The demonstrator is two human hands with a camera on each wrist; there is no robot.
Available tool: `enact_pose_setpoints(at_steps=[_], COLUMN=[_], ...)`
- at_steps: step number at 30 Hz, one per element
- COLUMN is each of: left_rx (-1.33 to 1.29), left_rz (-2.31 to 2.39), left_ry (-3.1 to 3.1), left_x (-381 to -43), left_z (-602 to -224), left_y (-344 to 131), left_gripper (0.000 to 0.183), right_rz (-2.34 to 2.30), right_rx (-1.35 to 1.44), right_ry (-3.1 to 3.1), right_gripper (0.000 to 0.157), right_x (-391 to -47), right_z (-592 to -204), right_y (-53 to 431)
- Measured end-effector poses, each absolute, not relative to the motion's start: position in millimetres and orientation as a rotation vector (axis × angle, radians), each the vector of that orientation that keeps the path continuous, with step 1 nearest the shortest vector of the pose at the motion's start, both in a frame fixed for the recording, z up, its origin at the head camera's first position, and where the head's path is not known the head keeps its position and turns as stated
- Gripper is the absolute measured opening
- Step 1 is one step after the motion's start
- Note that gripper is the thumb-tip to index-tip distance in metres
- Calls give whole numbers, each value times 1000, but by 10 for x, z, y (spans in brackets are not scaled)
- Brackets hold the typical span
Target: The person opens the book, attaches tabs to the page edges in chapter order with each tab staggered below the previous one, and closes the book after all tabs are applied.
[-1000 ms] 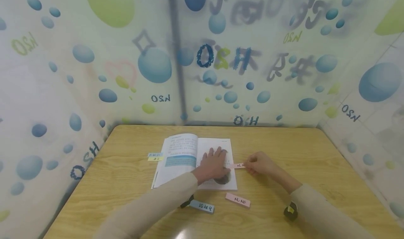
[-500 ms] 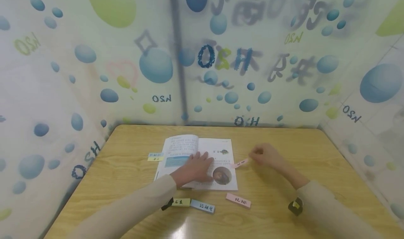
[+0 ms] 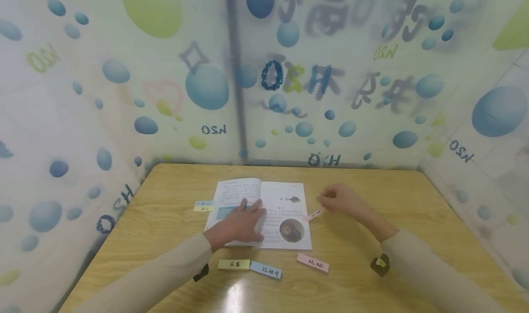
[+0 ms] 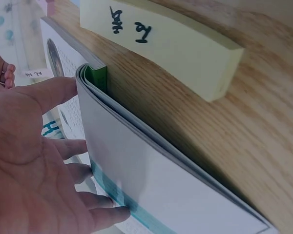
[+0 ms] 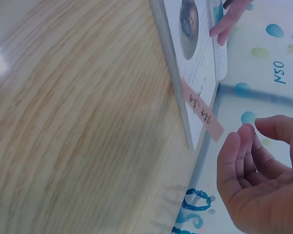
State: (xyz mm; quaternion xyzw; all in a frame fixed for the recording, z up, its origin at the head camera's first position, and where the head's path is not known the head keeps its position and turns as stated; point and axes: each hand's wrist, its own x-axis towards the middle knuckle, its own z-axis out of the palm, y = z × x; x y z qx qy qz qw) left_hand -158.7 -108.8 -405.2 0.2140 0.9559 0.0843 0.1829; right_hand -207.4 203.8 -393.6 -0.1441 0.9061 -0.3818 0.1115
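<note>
An open book (image 3: 285,191) lies on the table, with a round photo on its right page. My left hand (image 3: 241,223) rests across the middle of the book, fingers spread over the fold; the left wrist view shows the fingers straight against the bulging pages (image 4: 136,151). A pink sticky tab (image 5: 202,109) with handwriting sticks out past the right page's edge, tilted up. Just beyond its free end is my right hand (image 5: 263,175), thumb and fingers loosely curled with a gap between them, holding nothing. Blue and yellow tabs (image 3: 204,205) project from the book's left edge.
In front of the book lie a yellow sticky-note pad (image 3: 233,265), a blue pad (image 3: 266,270) and a pink pad (image 3: 312,263), each with handwriting. The wooden table (image 3: 165,258) meets patterned walls (image 3: 281,120) at the back and sides.
My left hand has slid left from the right page to the fold, uncovering the photo and the yellow pad. My right hand has released the pink tab, which now tilts upward.
</note>
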Motion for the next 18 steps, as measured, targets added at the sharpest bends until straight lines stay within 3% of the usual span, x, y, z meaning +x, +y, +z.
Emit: enact_pose_setpoints(at_steps=[18], left_rx=[651], left_rz=[313], left_ry=[2707], left_x=[-1550], left_z=[-4148], left_y=[-1274], left_gripper=[74], right_rz=[-1293], right_rx=[-520], right_ry=[2458], right_gripper=[24], right_x=[-2109], right_z=[-4056], right_y=[1632])
